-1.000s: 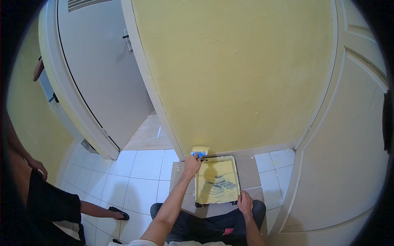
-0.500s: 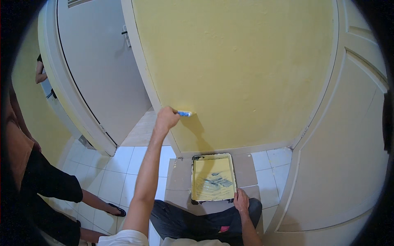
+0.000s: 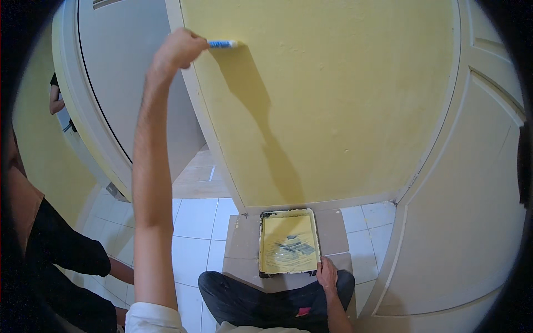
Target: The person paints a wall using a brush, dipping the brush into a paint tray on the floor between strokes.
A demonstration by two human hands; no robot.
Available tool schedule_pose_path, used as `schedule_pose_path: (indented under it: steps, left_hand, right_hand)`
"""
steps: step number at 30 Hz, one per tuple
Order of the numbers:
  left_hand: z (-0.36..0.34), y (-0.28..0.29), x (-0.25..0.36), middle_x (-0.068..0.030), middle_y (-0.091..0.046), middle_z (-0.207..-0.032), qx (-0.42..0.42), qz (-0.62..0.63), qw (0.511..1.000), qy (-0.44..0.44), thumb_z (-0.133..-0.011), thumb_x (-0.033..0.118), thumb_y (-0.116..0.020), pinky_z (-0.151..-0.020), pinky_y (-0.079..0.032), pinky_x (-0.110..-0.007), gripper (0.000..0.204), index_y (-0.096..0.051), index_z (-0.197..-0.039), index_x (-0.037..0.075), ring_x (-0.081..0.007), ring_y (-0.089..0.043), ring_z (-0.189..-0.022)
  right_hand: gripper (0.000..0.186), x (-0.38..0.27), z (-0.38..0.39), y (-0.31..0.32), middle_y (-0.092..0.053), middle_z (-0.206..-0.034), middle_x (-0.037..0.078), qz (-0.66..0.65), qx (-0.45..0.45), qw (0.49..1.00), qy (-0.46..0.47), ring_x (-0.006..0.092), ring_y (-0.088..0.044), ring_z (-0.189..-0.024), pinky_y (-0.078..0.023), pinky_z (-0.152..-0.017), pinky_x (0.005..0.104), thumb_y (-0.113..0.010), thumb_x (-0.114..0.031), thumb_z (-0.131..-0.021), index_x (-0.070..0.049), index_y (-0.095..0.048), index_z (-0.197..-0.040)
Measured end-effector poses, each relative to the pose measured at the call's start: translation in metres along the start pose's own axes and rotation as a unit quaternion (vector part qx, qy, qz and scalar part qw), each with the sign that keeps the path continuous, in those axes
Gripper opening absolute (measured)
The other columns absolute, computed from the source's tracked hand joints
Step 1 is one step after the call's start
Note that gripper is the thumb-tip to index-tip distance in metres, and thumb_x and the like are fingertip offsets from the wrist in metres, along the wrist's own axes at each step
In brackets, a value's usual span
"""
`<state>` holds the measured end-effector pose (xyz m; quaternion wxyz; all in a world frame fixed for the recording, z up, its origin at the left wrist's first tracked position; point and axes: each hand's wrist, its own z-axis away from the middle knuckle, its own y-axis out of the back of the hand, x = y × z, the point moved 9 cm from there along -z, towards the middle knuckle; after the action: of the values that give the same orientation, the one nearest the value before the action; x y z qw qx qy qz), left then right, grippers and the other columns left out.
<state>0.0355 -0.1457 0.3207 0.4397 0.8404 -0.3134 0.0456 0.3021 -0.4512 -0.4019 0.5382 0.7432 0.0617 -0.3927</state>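
Note:
My left hand (image 3: 180, 49) is raised high near the left side of the yellow wall (image 3: 344, 94). Its fingers are closed around a small paintbrush (image 3: 223, 44) with blue and white on it, whose pale tip points right at the wall; the grip end is hidden in my hand. Below, my right hand (image 3: 327, 272) has its fingers closed on the right rim, near the close corner, of a paint tray (image 3: 262, 244). Yellow paint coats the tray, with dark streaks showing through in the middle.
Brown cardboard (image 3: 240, 241) lies under the tray on white floor tiles (image 3: 189, 258). A pale door frame (image 3: 195, 105) borders the wall on the left, beside a grey door (image 3: 119, 66). A panelled door (image 3: 444, 222) stands right. Another person (image 3: 66, 250) stands at left.
My left hand has moved up and a little left along the wall with the paintbrush, and its shadow has lengthened. My right hand stays at the tray.

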Motion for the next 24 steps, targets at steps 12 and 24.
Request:
schedule_pose_path:
  steps: [12, 24]
  left_hand:
    - [0.002, 0.012, 0.005, -0.0229, -0.066, -0.076, 0.341, -0.015, 0.924, -0.171, -0.094, 0.036, -0.056, -0.063, -0.051, -0.039, 0.042, -0.061, -0.13, 0.016, -0.0315, -0.058, -0.055]
    - [0.101, -0.147, -0.087, -0.0246, -0.06, -0.067, 0.205, 0.061, 0.976, -0.03, -0.096, 0.016, -0.053, -0.059, -0.047, -0.047, 0.049, -0.045, -0.144, 0.016, -0.0417, -0.061, -0.061]
  right_hand:
    - [0.03, -0.004, 0.0, 0.006, -0.062, -0.11, 0.022, 0.004, 0.021, 1.0, 0.012, 0.0409, -0.06, -0.101, -0.047, -0.089, 0.0487, -0.052, -0.02, -0.094, 0.0, -0.055, -0.117]
    - [0.03, 0.005, -0.001, 0.003, -0.065, -0.1, 0.021, -0.024, 0.019, 0.999, -0.015, 0.0391, -0.063, -0.093, -0.049, -0.083, 0.0486, -0.051, -0.019, -0.095, -0.004, -0.055, -0.12]
